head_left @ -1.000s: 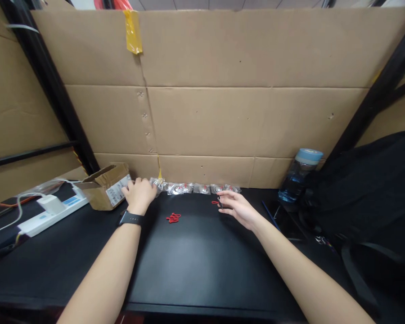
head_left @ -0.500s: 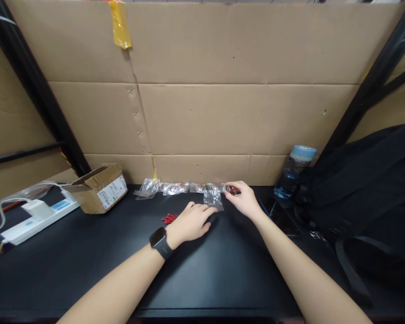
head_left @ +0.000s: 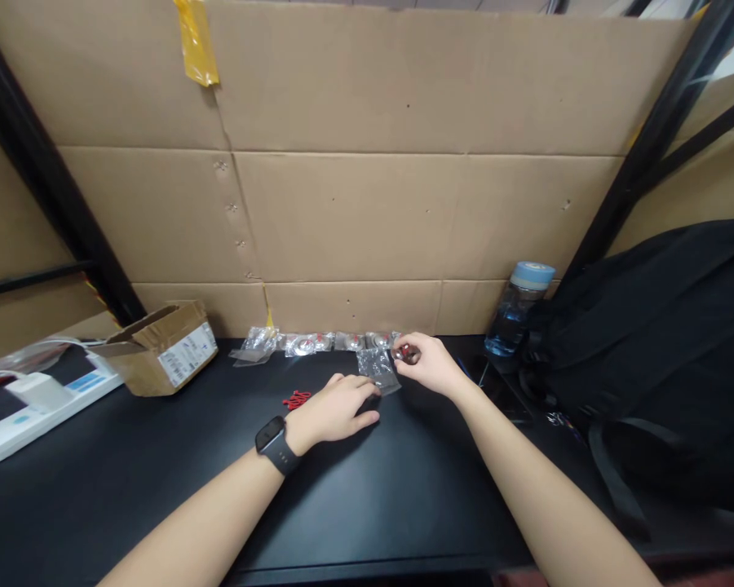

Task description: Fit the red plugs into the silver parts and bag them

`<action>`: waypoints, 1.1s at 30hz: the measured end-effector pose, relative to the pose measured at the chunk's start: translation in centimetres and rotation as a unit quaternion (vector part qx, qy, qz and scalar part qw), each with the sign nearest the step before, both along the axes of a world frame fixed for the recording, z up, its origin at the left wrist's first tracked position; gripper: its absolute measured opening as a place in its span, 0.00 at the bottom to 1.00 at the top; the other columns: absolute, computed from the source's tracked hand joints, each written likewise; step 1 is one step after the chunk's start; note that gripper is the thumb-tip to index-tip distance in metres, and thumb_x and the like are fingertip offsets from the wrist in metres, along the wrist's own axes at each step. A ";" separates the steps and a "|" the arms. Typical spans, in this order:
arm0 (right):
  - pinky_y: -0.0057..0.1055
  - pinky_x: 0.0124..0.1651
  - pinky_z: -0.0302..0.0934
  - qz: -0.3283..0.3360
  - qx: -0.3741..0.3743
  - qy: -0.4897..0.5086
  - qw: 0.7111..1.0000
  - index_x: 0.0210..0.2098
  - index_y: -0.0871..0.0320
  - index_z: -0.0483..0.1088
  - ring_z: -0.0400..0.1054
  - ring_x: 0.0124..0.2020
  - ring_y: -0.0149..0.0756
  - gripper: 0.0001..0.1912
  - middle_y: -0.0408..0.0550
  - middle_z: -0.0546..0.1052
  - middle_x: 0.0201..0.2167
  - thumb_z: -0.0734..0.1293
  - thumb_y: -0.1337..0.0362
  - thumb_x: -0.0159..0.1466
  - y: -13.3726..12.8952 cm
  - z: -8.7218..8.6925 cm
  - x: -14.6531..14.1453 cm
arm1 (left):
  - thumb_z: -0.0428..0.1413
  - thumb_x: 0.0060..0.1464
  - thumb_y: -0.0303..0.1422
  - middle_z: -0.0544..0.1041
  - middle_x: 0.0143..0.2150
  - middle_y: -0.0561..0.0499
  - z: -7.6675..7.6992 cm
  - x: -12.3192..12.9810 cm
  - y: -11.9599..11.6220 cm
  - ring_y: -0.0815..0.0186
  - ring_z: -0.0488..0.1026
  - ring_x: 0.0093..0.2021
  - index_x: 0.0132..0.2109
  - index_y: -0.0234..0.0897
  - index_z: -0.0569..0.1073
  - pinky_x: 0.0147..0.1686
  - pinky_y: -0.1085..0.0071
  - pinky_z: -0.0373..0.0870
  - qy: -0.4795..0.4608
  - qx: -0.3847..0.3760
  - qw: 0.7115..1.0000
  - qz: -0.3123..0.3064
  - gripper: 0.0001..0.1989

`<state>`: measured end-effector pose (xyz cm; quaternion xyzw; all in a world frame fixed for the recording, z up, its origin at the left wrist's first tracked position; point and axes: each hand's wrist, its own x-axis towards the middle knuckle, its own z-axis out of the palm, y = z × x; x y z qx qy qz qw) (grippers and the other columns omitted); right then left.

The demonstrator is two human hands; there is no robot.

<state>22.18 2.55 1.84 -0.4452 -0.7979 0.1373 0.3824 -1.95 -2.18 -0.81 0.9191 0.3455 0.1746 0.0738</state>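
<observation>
My left hand (head_left: 342,408), with a black watch on the wrist, lies palm down with fingers apart, its fingertips at the lower edge of a clear plastic bag (head_left: 378,368). Between the thumb and fingers of my right hand (head_left: 431,364) is a small dark red item (head_left: 407,354), partly hidden by the fingers. Small clear packets with red and silver contents (head_left: 309,343) lie in a row along the cardboard wall. A crumpled clear bag (head_left: 260,342) is at the row's left end. Left of my left hand is a red cord bundle (head_left: 297,399).
An open cardboard box (head_left: 159,350) and a white power strip (head_left: 49,408) with a plug stand at the left. On the right are a blue-lidded bottle (head_left: 519,310), a dark flat object (head_left: 501,391) and a black backpack (head_left: 666,350). Cardboard (head_left: 355,220) walls the back.
The view has shifted slightly to the right. The clear bag between my hands now lies more slanted, its lower edge turned. My right hand still has the red item between its fingers.
</observation>
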 end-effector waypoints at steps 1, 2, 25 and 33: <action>0.29 0.37 0.64 0.013 -0.010 -0.007 1.000 0.39 0.55 0.77 0.71 0.31 0.34 0.12 0.45 0.78 0.34 0.70 0.67 0.54 -0.1 0.0 0.0 | 0.55 0.63 0.42 0.75 0.55 0.46 0.0 0.0 0.0 0.54 0.72 0.54 0.57 0.48 0.71 0.55 0.58 0.63 0.004 0.000 1.000 -0.002 0.17; 0.28 0.36 0.64 0.025 -0.021 -0.015 0.999 0.40 0.55 0.77 0.71 0.30 0.34 0.13 0.44 0.78 0.33 0.70 0.67 0.54 -0.2 0.0 0.1 | 0.55 0.63 0.42 0.75 0.55 0.46 0.0 0.0 -0.1 0.54 0.72 0.55 0.57 0.49 0.71 0.55 0.58 0.63 0.006 0.003 1.000 -0.001 0.17; 0.27 0.32 0.58 0.054 -0.098 -0.222 0.969 0.34 0.58 0.81 0.70 0.28 0.34 0.09 0.46 0.80 0.27 0.74 0.60 0.56 -0.7 -0.4 -0.3 | 0.51 0.65 0.48 0.65 0.68 0.46 -0.6 0.0 0.1 0.50 0.62 0.66 0.66 0.56 0.65 0.61 0.50 0.62 0.058 -0.012 0.998 -0.009 0.24; 0.26 0.33 0.59 0.141 -0.106 -0.194 0.965 0.36 0.55 0.83 0.70 0.28 0.33 0.09 0.44 0.80 0.28 0.73 0.68 0.55 -0.4 -0.2 0.6 | 0.53 0.64 0.45 0.64 0.69 0.48 -0.7 0.1 0.2 0.51 0.62 0.66 0.65 0.56 0.67 0.61 0.50 0.61 0.046 -0.024 0.998 -0.016 0.23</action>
